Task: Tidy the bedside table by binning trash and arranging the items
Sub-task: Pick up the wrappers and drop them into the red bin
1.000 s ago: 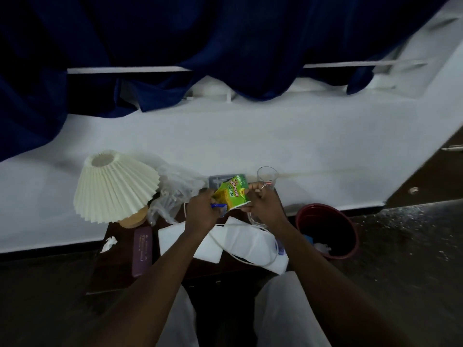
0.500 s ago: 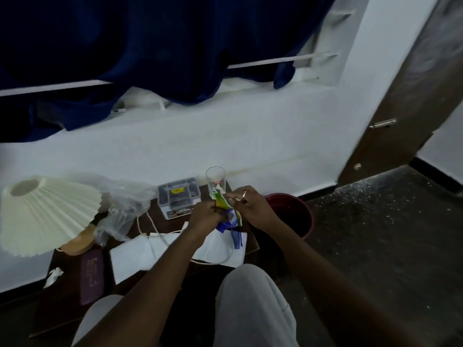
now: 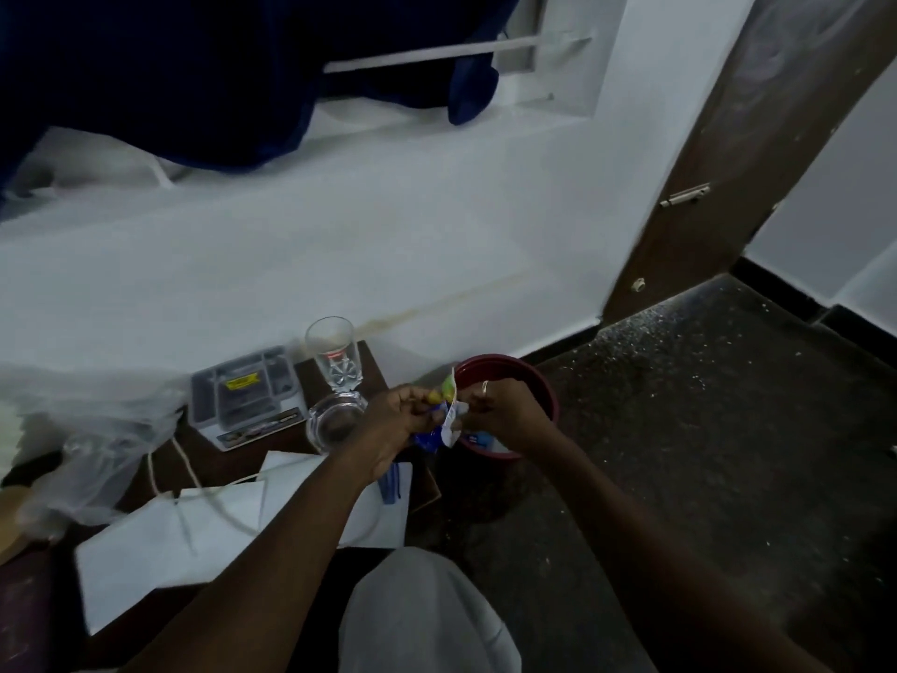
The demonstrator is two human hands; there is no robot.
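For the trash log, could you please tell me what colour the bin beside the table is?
Dark red, or maroon; the bin shows best in the head view, the only one.

Dark table (image 3: pixel 340 366), lower left — on it a glass (image 3: pixel 335 354), ashtray (image 3: pixel 335 422), grey box (image 3: pixel 245 398), white bags (image 3: pixel 170 541), clear plastic (image 3: pixel 92 449).

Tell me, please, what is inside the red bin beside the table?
Inside the red bin, a blue-and-white scrap shows near the bottom. The right hand and the crumpled wrapper cover the rest.
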